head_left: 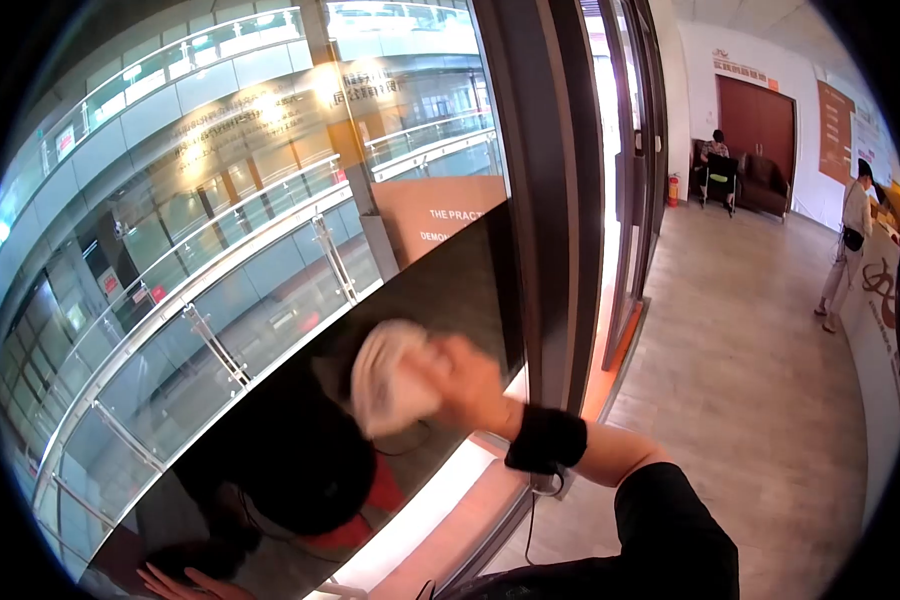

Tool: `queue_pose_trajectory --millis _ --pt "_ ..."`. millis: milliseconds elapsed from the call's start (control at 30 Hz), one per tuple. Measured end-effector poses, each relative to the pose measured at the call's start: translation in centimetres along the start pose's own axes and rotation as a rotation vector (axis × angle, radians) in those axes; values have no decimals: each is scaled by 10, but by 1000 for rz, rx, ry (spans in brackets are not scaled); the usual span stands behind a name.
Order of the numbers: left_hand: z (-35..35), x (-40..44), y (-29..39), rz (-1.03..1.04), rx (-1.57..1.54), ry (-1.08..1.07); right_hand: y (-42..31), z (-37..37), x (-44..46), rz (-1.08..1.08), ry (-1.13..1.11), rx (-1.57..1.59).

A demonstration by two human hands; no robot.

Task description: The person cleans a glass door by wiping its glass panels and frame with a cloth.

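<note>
My right hand (470,385), with a black band at the wrist, is closed on a pale cloth (395,378). The cloth lies against the glossy black panel (460,285) below the window, and both hand and cloth are blurred by motion. At the bottom left edge my left hand (195,583) shows only in part, its fingers spread near the panel's lower end. Dark reflections with some red appear in the panel.
Above the panel, a window (270,130) looks onto curved railings. A dark frame (550,200) stands right of the panel. Farther right, one person (855,215) stands at a counter (885,330); another (716,150) sits near a sofa (765,185). A thin cable hangs below my right wrist.
</note>
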State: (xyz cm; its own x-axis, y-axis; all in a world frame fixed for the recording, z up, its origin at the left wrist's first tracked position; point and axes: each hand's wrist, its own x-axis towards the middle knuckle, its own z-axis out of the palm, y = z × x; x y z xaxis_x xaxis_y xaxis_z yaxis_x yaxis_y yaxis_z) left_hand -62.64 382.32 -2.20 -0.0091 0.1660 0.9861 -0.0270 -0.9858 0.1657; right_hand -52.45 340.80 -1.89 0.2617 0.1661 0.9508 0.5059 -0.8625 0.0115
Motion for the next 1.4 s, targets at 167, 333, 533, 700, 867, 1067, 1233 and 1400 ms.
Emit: queue_pose_trajectory --millis 167,333,533,700,867,1067,1233,1400 --pt "5 0 0 -5 9 42 -5 7 -26 -202 -248 115" --pt "4 -2 -3 -1 17 40 124 -20 34 183 181 -11" --pt "7 -2 3 -23 12 58 119 -24 61 502 249 -311" --pt "12 -2 2 5 -11 106 4 -8 34 -112 35 5" --pt "11 -3 3 -14 16 101 4 -21 44 -288 -234 97" --pt "10 -2 2 -36 13 115 137 -64 165 329 282 -268" --pt "9 -3 1 -59 25 104 142 -75 242 664 334 -322" --pt "9 -2 4 -45 26 108 3 -48 235 -26 147 -93"
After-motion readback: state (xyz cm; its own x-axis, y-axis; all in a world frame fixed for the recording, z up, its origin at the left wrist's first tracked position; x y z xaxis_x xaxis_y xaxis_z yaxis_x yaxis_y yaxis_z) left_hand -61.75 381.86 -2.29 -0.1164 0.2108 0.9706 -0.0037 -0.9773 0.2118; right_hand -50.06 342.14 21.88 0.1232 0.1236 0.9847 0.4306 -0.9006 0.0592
